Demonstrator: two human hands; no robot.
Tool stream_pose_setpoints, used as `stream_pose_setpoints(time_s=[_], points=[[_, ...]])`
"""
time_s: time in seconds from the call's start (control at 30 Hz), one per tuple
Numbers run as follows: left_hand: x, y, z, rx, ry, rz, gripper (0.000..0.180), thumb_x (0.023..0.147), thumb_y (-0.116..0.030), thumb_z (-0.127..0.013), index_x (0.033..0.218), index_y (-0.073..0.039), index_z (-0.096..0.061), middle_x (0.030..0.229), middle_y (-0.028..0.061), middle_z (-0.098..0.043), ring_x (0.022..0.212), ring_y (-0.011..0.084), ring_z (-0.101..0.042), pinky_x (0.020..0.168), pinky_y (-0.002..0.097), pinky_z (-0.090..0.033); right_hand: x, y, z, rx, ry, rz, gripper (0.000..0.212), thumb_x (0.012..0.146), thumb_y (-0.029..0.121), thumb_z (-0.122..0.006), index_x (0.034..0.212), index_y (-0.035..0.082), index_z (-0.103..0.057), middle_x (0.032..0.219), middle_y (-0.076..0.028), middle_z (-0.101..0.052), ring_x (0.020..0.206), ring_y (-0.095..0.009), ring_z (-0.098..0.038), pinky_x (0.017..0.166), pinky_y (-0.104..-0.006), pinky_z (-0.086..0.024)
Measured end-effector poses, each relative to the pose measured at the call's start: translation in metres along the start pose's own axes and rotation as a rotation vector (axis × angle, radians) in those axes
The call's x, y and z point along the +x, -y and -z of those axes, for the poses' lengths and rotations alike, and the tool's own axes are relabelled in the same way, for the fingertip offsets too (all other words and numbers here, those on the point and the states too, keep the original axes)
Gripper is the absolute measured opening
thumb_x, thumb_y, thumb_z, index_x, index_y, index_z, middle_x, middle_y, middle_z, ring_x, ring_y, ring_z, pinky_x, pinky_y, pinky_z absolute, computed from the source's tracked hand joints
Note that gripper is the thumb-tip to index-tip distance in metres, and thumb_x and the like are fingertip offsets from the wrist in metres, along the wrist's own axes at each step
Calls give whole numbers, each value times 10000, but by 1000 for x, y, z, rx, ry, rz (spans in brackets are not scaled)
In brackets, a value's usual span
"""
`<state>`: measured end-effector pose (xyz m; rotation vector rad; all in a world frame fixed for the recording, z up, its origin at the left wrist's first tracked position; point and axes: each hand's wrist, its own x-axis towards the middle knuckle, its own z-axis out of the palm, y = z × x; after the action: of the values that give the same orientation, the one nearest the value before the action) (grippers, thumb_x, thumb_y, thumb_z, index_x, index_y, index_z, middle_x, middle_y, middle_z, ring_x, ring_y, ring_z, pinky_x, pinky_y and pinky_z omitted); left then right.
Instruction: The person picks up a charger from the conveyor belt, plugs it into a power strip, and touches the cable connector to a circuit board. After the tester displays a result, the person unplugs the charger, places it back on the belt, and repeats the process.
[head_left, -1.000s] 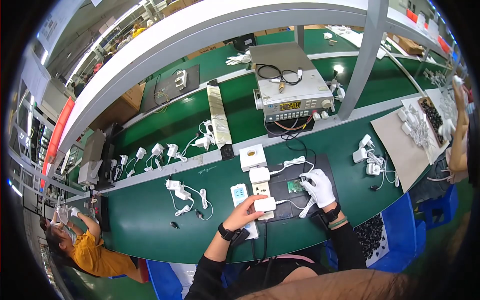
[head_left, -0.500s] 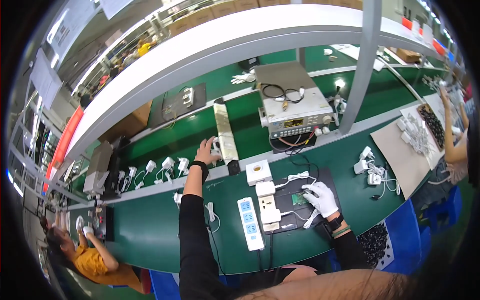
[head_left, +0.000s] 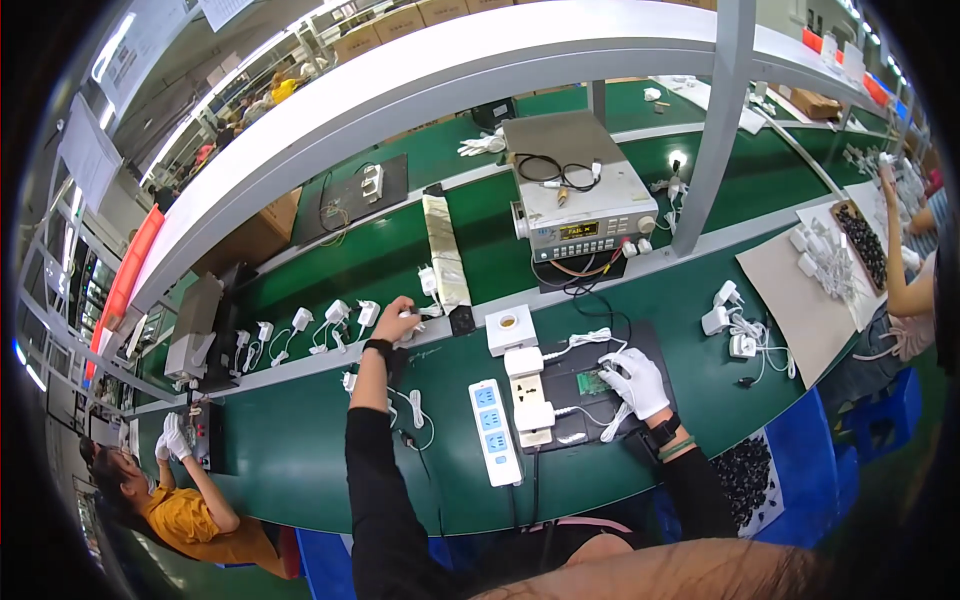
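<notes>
My bare left hand (head_left: 397,320) is at the rail on the far side of the bench, its fingers curled. A white charger (head_left: 429,281) with its cord stands just beyond the fingertips; whatever lies between the fingers is hidden. My white-gloved right hand (head_left: 636,384) is closed at the right edge of a small green circuit board (head_left: 590,383), on a dark mat (head_left: 655,350). White cords run toward it from two white adapters (head_left: 523,361) plugged into a cream socket block (head_left: 527,393). What its fingertips grip is too small to make out.
A white power strip (head_left: 496,432) lies left of the socket block. Behind stands a bench instrument (head_left: 580,195) with a lit display. White chargers (head_left: 336,312) line the rail at left; more (head_left: 735,322) lie at right. Co-workers sit at left (head_left: 180,510) and right.
My left hand has drawn back toward me and its spread fingers have curled in. The white charger now stands uncovered beyond it. My right hand stays at the circuit board.
</notes>
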<state>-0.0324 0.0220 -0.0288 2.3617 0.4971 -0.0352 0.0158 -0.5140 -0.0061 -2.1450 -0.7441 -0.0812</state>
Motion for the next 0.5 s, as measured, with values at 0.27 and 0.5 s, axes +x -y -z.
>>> stream_pose_setpoints(time_s=[0.27,0.5], points=[[-137,-51,20,-940,-222,-171,160,817,-33,-594,938,-93,-507,920,0,-492,912,124,-495,815,251,-412,0,-2,13,16,-11,-62,248,769,248,-738,1003,174,-699,861,-59,-604,763,-253,-617,679,-351,-505],[-229,-55,-39,-97,-102,-267,253,713,-67,-668,929,-54,-536,918,60,-527,878,199,-556,793,323,-462,1,2,6,38,-7,-46,238,770,240,-734,991,158,-703,852,-64,-603,748,-247,-618,673,-349,-505]])
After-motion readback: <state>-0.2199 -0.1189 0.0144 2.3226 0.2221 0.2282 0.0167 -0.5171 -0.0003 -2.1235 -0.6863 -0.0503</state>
